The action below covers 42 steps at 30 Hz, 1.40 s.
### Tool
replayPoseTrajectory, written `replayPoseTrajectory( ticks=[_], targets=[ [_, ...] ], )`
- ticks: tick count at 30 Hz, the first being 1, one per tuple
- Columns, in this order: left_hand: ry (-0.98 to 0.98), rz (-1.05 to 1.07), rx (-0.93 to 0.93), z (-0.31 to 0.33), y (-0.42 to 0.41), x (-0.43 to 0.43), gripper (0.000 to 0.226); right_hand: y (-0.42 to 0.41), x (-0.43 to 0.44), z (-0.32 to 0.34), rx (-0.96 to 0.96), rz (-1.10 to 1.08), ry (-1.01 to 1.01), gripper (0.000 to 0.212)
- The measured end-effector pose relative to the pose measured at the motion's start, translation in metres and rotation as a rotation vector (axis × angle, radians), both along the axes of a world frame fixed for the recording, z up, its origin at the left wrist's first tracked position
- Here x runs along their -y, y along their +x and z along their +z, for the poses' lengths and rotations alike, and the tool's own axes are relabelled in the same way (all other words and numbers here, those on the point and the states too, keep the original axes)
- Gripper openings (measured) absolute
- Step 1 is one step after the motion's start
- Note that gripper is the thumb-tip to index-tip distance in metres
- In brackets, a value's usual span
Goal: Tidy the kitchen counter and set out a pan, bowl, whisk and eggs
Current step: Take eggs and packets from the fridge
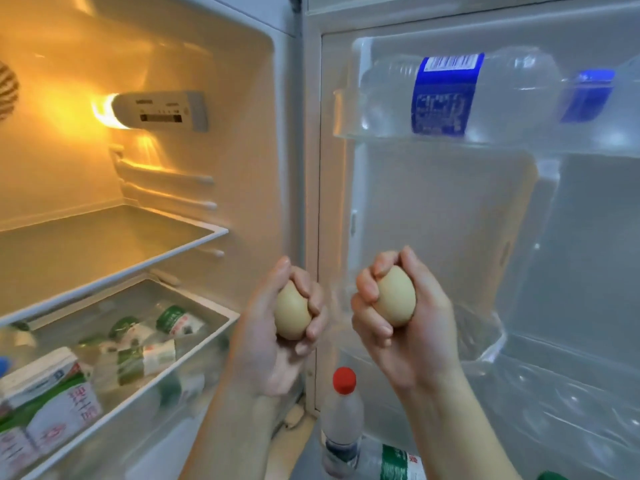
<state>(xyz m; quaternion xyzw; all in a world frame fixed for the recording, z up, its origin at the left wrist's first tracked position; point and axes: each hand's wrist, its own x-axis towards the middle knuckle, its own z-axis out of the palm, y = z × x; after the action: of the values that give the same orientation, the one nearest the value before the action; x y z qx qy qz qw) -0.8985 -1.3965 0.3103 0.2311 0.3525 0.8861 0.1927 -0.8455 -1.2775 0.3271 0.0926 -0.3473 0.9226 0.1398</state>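
Left hand: the left hand (pixel 273 336) was raised palm-up in front of the open fridge, closed around a pale egg (pixel 292 311), thumb behind it and fingers (pixel 311 306) curled over its right side.
Left egg handling: judged light, rigid and brittle, with a smooth shell that could slip; the cupped hold along its long sides looked safer than a pinch at the ends.
Right hand: the right hand (pixel 403 317) was held just to the right of the left one, apart from it, wrapped around a second egg (pixel 396 296), fingertips over its left side and top.
Right egg handling: the same fragility applied; knocking the two shells together seemed the main risk, as both hands were full.
Left of the hands: a lit fridge interior with a bare glass shelf (pixel 114 251) above a clear drawer (pixel 194 344) holding cartons and small bottles.
Below the hands: a red-capped bottle (pixel 343 420) stood between the wrists.
Right of the hands: the door's inner side, with a blue-labelled water bottle (pixel 446 95) lying in the upper door rack (pixel 381 135), well above the right hand.
Counter: not in view, so where the eggs would go could not be told.
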Motion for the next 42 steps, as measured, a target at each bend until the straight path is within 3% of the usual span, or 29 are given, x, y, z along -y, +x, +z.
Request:
replayPoseTrajectory(
  ticks=[3, 6, 9, 14, 21, 25, 30, 34, 38, 42],
  targets=[
    [0.071, 0.149, 0.180, -0.006, 0.014, 0.005, 0.040, -0.004, 0.002, -0.004, 0.061, 0.137, 0.002, 0.030],
    [0.133, 0.333, 0.306, -0.018, 0.035, 0.005, 0.031, -0.003, 0.002, -0.014, 0.108, 0.313, -0.037, 0.022],
    [0.143, 0.508, 0.337, -0.033, 0.067, 0.010, 0.017, 0.003, 0.010, -0.030, 0.111, 0.456, -0.049, 0.008],
    [0.113, 0.774, 0.377, -0.052, 0.128, 0.035, 0.018, 0.028, 0.040, -0.047, 0.214, 0.647, 0.001, 0.027],
    [0.125, 1.196, 0.423, -0.055, 0.241, 0.080, 0.011, 0.093, 0.112, -0.054, 0.243, 1.024, 0.095, 0.009],
    [0.279, 1.473, 0.416, -0.055, 0.349, 0.099, 0.017, 0.176, 0.161, -0.055, 0.288, 1.404, 0.125, 0.014],
    [0.454, 1.721, 0.457, -0.057, 0.465, 0.091, 0.032, 0.279, 0.190, -0.060, 0.382, 1.662, 0.165, 0.014],
    [0.510, 1.972, 0.466, -0.061, 0.572, 0.056, 0.015, 0.389, 0.185, -0.074, 0.445, 1.899, 0.105, 0.007],
    [0.498, 2.233, 0.414, -0.065, 0.675, 0.007, 0.013, 0.499, 0.156, -0.087, 0.375, 2.108, 0.096, 0.040],
    [0.600, 2.346, 0.384, -0.068, 0.747, -0.039, 0.011, 0.573, 0.137, -0.087, 0.344, 2.247, 0.210, 0.017]
  ],
)
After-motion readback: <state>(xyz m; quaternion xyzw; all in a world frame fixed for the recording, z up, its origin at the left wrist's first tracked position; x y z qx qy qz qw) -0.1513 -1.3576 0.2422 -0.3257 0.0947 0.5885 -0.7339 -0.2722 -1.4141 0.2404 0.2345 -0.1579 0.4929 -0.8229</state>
